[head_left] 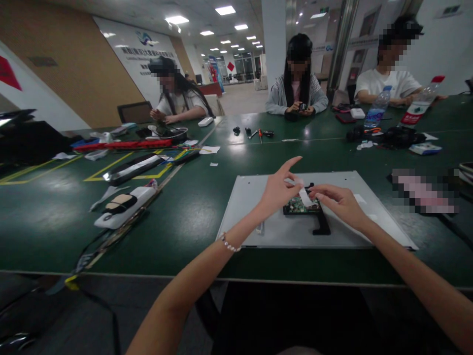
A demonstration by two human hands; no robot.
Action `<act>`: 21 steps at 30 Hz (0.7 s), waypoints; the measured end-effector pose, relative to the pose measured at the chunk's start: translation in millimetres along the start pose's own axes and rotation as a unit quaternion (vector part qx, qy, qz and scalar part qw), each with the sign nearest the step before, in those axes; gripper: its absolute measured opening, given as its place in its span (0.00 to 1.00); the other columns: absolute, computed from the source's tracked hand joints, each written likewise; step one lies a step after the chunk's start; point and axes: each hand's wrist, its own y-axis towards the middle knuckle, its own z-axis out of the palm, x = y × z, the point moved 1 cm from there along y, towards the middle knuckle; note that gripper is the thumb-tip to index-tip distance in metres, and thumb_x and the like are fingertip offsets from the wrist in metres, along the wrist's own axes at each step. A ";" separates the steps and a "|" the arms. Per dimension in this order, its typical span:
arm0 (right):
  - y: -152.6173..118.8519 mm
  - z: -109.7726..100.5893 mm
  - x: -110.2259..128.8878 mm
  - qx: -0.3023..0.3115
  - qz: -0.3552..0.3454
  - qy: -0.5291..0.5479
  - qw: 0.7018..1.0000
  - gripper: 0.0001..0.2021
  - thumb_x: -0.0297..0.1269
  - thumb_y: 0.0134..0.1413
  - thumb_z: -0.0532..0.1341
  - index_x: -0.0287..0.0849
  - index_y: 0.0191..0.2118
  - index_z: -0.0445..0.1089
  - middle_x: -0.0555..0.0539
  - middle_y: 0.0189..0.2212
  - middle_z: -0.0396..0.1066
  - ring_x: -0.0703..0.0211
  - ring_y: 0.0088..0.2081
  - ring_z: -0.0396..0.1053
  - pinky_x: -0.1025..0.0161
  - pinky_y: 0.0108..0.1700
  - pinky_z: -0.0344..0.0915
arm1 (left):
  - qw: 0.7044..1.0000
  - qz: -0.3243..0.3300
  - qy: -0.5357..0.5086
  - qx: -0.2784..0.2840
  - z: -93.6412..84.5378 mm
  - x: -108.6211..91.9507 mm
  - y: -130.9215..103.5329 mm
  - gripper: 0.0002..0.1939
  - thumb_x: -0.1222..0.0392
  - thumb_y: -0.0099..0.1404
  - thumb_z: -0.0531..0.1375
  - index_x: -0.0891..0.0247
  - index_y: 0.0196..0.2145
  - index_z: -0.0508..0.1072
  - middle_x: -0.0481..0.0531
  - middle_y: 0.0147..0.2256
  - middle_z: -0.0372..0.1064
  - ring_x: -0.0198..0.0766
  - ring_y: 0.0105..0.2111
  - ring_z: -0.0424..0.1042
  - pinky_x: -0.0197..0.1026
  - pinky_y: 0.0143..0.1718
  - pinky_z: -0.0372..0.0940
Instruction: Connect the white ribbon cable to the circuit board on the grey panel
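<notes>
My left hand (281, 187) is over a white panel (247, 207), its index finger stretched out. Its thumb and other fingers pinch a thin white strip (306, 198), which hangs down over a green circuit board (293, 204). The board sits in a black bracket (323, 224) with an arm reaching toward me. My right hand (342, 203) is at the right of the strip, fingertips close together by the board's far edge. What they hold, if anything, I cannot make out.
At left lie a white device (127, 209) with cables and a long black-and-white piece (135, 167). Farther off are a screwdriver (260, 134) and small black parts. Bottles (377, 108) stand at back right. Several people sit across the green table (185, 197).
</notes>
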 end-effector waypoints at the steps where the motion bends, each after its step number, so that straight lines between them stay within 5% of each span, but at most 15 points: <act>1: -0.7 0.8 2.7 0.007 0.011 0.023 1.000 0.17 0.48 0.60 0.59 0.44 0.48 0.74 0.44 0.40 0.78 0.49 0.43 0.75 0.50 0.48 0.71 | 1.000 0.007 0.010 0.002 5.6 -3.3 -2.6 0.31 0.64 0.60 0.62 0.56 0.62 0.64 0.50 0.38 0.76 0.29 0.24 0.72 0.31 0.27 0.68; 5: -1.8 5.9 6.7 0.045 0.060 0.095 0.993 0.20 0.47 0.55 0.64 0.45 0.51 0.71 0.45 0.38 0.78 0.52 0.38 0.76 0.56 0.37 0.73 | 0.998 0.040 0.031 -0.045 14.4 -2.2 -11.7 0.10 0.63 0.64 0.60 0.62 0.42 0.79 0.53 0.37 0.77 0.33 0.30 0.74 0.34 0.30 0.69; 11: -1.6 12.2 6.1 0.065 0.102 0.160 0.980 0.27 0.45 0.49 0.68 0.47 0.55 0.66 0.46 0.36 0.78 0.52 0.36 0.75 0.59 0.29 0.72 | 0.994 0.050 0.007 -0.101 16.6 1.2 -20.0 0.08 0.57 0.66 0.60 0.63 0.37 0.77 0.50 0.32 0.76 0.34 0.30 0.74 0.35 0.33 0.69; 14: 0.1 7.1 5.7 0.037 0.104 0.162 0.981 0.23 0.45 0.49 0.67 0.45 0.51 0.69 0.48 0.32 0.77 0.56 0.30 0.73 0.60 0.28 0.70 | 0.992 0.056 0.030 -0.108 16.0 -2.6 -20.6 0.07 0.58 0.66 0.58 0.63 0.35 0.74 0.50 0.30 0.74 0.33 0.29 0.73 0.35 0.32 0.68; 17: 2.2 -6.5 3.0 0.014 0.117 0.146 0.982 0.18 0.48 0.51 0.66 0.44 0.44 0.72 0.48 0.29 0.76 0.60 0.27 0.70 0.63 0.25 0.67 | 0.992 0.052 0.090 -0.072 12.9 -1.5 -20.9 0.06 0.60 0.66 0.57 0.63 0.32 0.72 0.48 0.28 0.72 0.32 0.28 0.71 0.34 0.31 0.65; 21: 1.4 -28.3 -7.6 0.116 0.182 0.092 0.972 0.16 0.51 0.50 0.66 0.44 0.38 0.74 0.49 0.25 0.74 0.61 0.26 0.69 0.65 0.23 0.62 | 0.982 0.045 0.179 0.041 10.8 6.2 -25.1 0.07 0.60 0.65 0.57 0.63 0.29 0.70 0.46 0.23 0.68 0.31 0.23 0.66 0.34 0.28 0.61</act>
